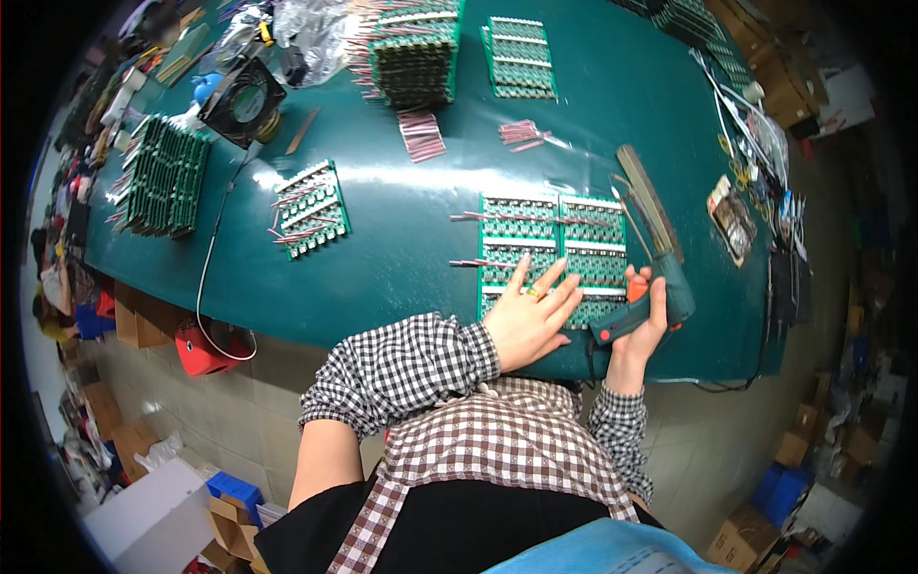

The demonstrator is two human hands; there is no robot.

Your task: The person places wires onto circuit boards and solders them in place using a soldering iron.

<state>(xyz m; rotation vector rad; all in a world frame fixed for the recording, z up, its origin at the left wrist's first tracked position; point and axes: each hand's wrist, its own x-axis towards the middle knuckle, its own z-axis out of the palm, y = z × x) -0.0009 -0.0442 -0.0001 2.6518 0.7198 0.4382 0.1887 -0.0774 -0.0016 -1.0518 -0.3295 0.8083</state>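
While spread left hand [528, 323] touches boards [593, 258] | right hand [641, 337] grips glue gun [675, 287] | wires [466, 263] laid beyond; nearer rows [601, 293] seemingly unwired

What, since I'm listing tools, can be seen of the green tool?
The green tool is pistol-shaped and looks plastic, with an orange trigger, a red spot near the grip's end and apparently a thin, metallic rod at its front. The right hand holds it beside the boards; the grip overlaps their lower corner, though contact is unclear. A dark cord seems to leave the grip.
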